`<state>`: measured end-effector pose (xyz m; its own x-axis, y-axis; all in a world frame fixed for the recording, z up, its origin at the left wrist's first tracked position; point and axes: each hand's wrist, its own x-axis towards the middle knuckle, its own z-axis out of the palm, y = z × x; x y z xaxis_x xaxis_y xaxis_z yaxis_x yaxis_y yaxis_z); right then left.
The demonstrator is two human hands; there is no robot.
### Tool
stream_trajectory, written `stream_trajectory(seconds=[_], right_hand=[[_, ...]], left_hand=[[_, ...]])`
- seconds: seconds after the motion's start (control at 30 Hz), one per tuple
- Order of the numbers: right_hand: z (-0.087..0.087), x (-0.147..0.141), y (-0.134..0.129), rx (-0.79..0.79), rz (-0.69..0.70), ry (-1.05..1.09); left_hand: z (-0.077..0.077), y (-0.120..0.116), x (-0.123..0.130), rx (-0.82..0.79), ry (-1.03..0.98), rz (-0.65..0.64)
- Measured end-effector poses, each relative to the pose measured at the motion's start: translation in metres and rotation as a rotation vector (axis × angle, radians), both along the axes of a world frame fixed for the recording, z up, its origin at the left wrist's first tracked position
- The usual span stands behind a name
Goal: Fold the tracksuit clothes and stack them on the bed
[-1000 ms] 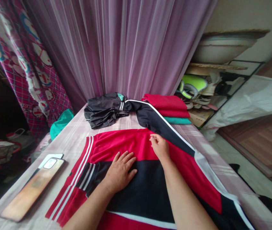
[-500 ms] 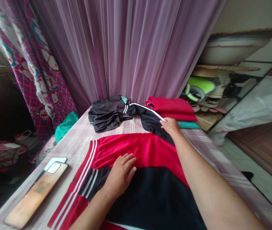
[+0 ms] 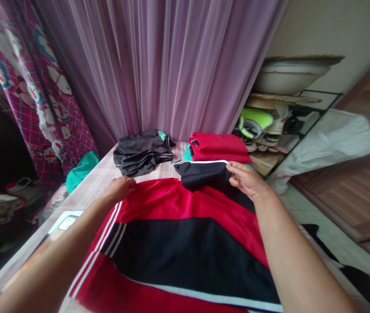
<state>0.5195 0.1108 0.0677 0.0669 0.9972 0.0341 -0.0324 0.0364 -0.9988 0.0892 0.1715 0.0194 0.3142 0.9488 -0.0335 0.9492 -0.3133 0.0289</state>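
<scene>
A red and black garment (image 3: 172, 243) with white-striped edges lies spread over the table. My right hand (image 3: 245, 177) pinches the white-piped edge of its black sleeve (image 3: 204, 171), which is folded over the red part. At the garment's far left corner is my left hand (image 3: 122, 188), fingers curled at the red edge; whether it grips the cloth is hard to tell. Beyond, a crumpled black garment (image 3: 141, 152) lies at the back left, and folded red clothes (image 3: 220, 147) are stacked on teal cloth at the back right.
A phone (image 3: 65, 222) lies at the table's left edge, partly behind my left forearm. Teal cloth (image 3: 82, 171) hangs beside the left edge. Purple curtains (image 3: 172, 65) stand behind; a shelf with a basin (image 3: 292, 78) is at the right.
My left hand has moved from the garment's middle to its far left corner. My right hand has drawn the black sleeve nearer and away from the crumpled black garment. The view has shifted slightly.
</scene>
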Motion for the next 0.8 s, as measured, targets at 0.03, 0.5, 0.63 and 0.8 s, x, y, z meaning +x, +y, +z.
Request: stream_trajectory(seconds=[0.03, 0.5, 0.63, 0.8], right_hand=[[-0.001, 0.007, -0.012, -0.012, 0.054, 0.006], [-0.058, 0.039, -0.100, -0.328, 0.605, -0.206], [-0.048, 0.059, -0.112, -0.118, 0.349, -0.098], [-0.046, 0.041, -0.111, -0.339, 0.630, -0.303]], left_hand=[[0.004, -0.005, -0.004, 0.024, -0.013, -0.027], [-0.001, -0.069, -0.026, 0.098, -0.102, -0.185], [0.006, -0.069, -0.029, 0.099, -0.135, -0.249], [-0.001, -0.079, -0.031, 0.057, -0.114, -0.357]])
